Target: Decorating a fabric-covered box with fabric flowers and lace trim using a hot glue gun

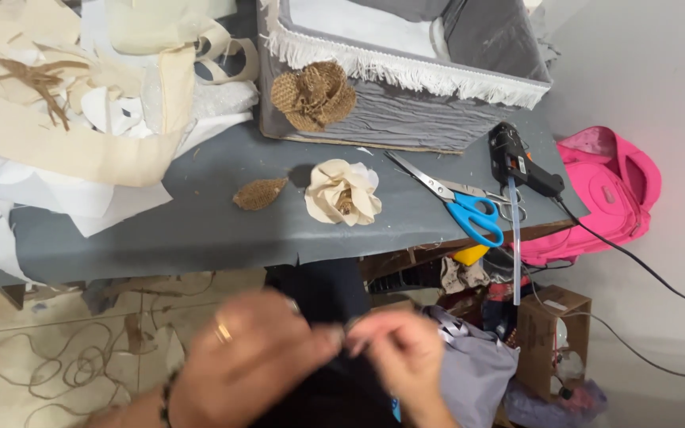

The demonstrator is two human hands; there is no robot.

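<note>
Nearest, the left hand (251, 361) and right hand (402, 353) meet fingertip to fingertip, pinching something small and dark that blur hides; what it is cannot be told. Beyond the hands, on the counter (200, 230), 1 cream fabric flower (343, 192) looks finished, a burlap leaf (259, 193) lies loose left of it, and scissors (457, 202) lie right. Behind the flower, a burlap rosette (313, 96) sits on the fringed grey box (406, 95), cut off above.

Grey-covered table (200, 230). Fabric-covered grey box (406, 119) with white fringe at 12 o'clock, burlap flower (313, 96) against its front wall. Cream fabric flower (343, 192) at centre, burlap leaf (259, 193) just beside it at 9. Blue-handled scissors (455, 201) and black glue gun (521, 163) at 3. Heap of cream and white fabric scraps (65, 111) at 10.
</note>
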